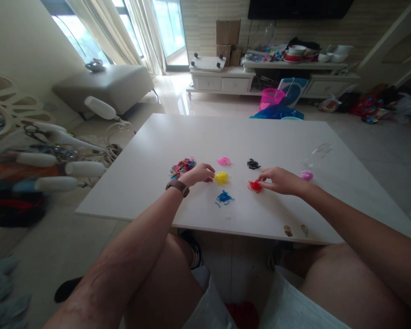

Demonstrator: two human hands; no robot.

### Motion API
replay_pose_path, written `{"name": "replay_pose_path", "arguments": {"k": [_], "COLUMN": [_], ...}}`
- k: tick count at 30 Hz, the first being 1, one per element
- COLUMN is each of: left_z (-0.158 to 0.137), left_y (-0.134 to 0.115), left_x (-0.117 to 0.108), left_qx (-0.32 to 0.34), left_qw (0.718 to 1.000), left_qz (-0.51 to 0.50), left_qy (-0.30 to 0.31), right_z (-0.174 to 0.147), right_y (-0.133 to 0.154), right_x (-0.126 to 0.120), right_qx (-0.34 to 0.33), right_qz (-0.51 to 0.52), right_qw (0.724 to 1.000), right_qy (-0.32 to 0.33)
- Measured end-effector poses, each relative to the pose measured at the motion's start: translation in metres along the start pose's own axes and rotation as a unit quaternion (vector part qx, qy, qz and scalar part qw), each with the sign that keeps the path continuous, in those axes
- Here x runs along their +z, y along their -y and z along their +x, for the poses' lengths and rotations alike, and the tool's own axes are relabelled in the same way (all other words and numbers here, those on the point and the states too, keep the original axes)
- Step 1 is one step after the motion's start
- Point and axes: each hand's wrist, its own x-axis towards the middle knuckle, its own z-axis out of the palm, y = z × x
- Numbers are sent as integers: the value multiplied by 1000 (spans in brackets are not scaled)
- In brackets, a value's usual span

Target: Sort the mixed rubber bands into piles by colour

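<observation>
My left hand (pixel 202 173) hovers between a mixed-colour pile of small rubber bands (pixel 182 167) and a yellow pile (pixel 222 178). Its fingers are bent and a little apart, and I see nothing between them. At the red pile of rubber bands (pixel 254 186), my right hand (pixel 274 180) has its thumb and forefinger closed at the edge of the bands. Other sorted piles lie around: pink (pixel 224 161), black (pixel 253 164) and blue (pixel 224 197). A few blue bands lie loose beside their pile.
Everything lies on a white table (pixel 192 132). Right of my right hand are a purple-pink item (pixel 306 175) and a clear plastic object (pixel 322 150). A small yellow figure sticker (pixel 287 230) is near the front edge. A white-armed lamp (pixel 101 108) stands left of the table.
</observation>
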Motion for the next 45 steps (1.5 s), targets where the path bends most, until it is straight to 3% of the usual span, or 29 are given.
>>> {"name": "replay_pose_path", "arguments": {"k": [7, 11, 21, 28, 37, 45], "left_z": [7, -4, -21, -36, -22, -14], "left_y": [-2, -9, -4, 13, 23, 24], "left_x": [-22, -37, -75, -94, -76, -72], "left_qx": [35, 27, 19, -45, -68, -99], "left_qw": [987, 980, 966, 958, 926, 921], "left_qz": [118, 116, 92, 189, 334, 350], "left_qy": [-99, -162, -240, -211, -161, -142], "right_z": [1, 2, 1, 0, 0, 0], "right_y": [-4, -6, -3, -3, 0, 3], "right_x": [-1, 1, -2, -2, -1, -3], "right_qx": [2, -8, -4, 5, 11, 15], "right_qz": [5, 12, 10, 10, 4, 7], "right_qw": [1000, 1000, 1000, 1000, 999, 999], "right_qy": [4, 15, 10, 24, 37, 44]}}
